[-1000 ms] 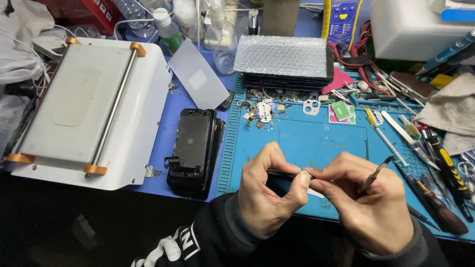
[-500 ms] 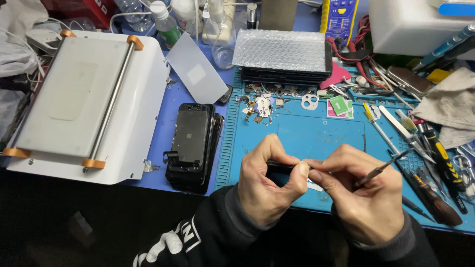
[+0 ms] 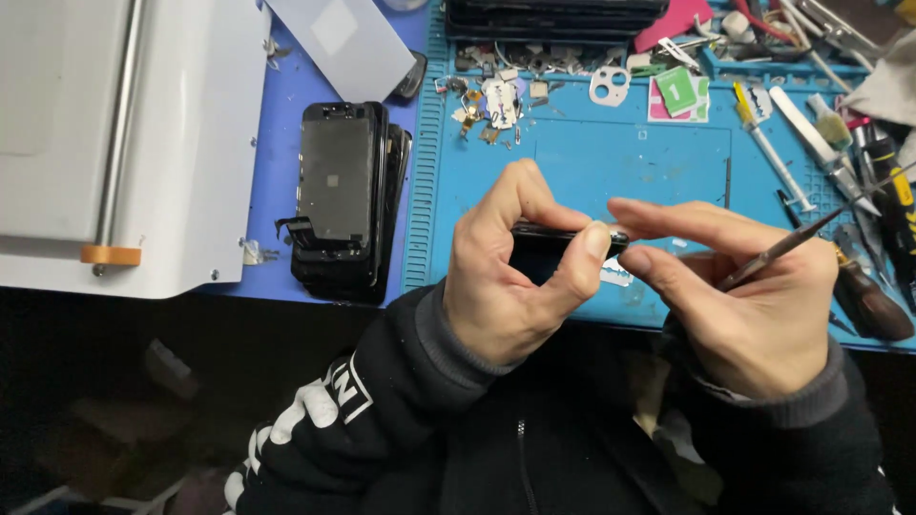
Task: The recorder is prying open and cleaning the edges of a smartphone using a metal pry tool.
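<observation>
My left hand (image 3: 510, 272) grips a thin black phone part (image 3: 553, 236) edge-on, thumb and fingers pinching it above the blue work mat (image 3: 611, 162). My right hand (image 3: 744, 296) touches the part's right end with its forefinger and holds a slim metal tool (image 3: 811, 234) that points up and to the right. Both hands hover over the mat's near edge, in front of my black-sleeved arms.
A stack of black phone screens (image 3: 339, 195) lies left of the mat. A white machine (image 3: 124, 143) with a metal bar fills the far left. Small loose parts (image 3: 491, 95) sit at the mat's top. Screwdrivers, tweezers and brushes (image 3: 859, 172) crowd the right side.
The view has dropped and closed in on my hands. My hands stay together on the black part, and the right forefinger now reaches over its end.
</observation>
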